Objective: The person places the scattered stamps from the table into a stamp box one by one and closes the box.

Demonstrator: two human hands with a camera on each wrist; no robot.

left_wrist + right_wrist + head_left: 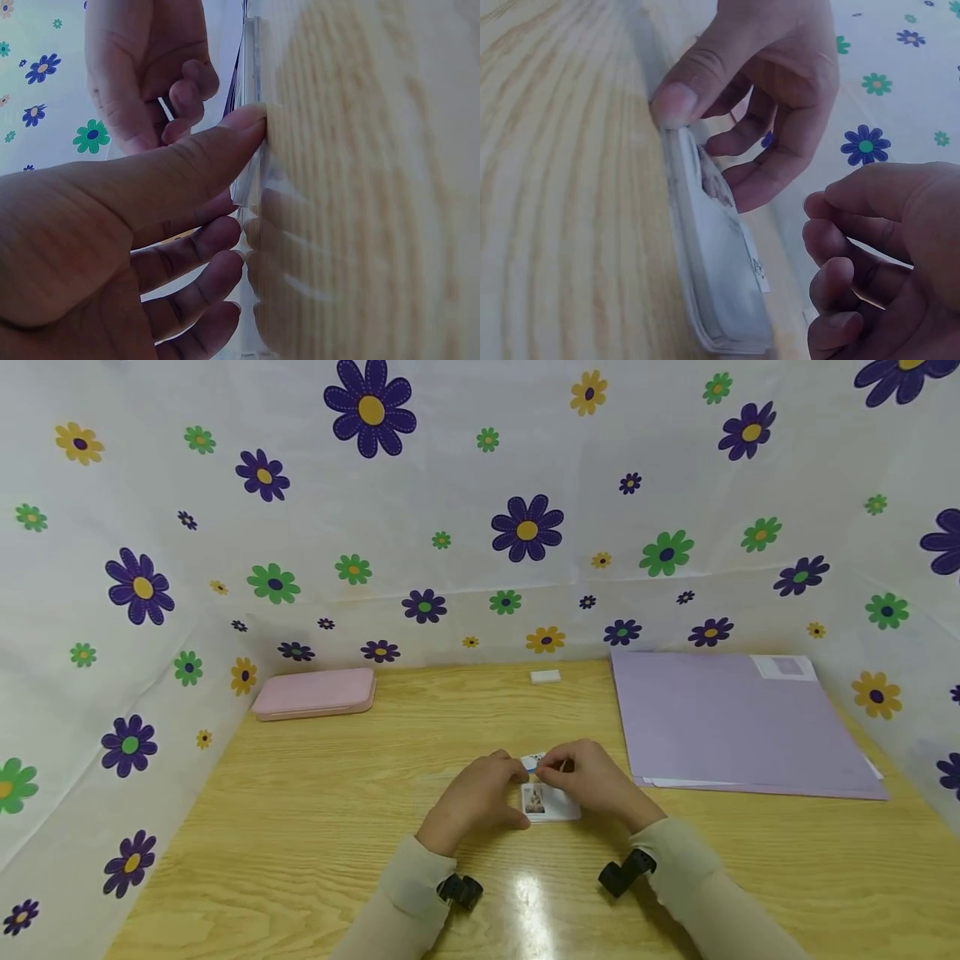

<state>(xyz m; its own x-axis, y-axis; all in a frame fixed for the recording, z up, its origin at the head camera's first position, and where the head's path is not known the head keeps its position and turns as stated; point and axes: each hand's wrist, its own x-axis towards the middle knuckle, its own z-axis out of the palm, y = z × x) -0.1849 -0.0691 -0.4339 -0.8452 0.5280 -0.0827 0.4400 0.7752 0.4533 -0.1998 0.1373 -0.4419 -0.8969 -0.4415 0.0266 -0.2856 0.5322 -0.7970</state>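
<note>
A flat white rounded-corner block like a stack of cards lies on the table, a small printed picture on its left part. My left hand holds its left end, thumb at the near edge and fingertips at the far side. Behind the stack is a small white-and-blue card, partly covered by fingers. My right hand is over the stack's far right side, its thumb and index fingertips brought together near that card; I cannot tell whether something thin is between them. In the right wrist view the stack shows layered edges.
A pink pencil case lies at the back left, and a white eraser at the back middle. A large purple folder with papers sticking out covers the right side. Flower-printed cloth encloses the wooden table.
</note>
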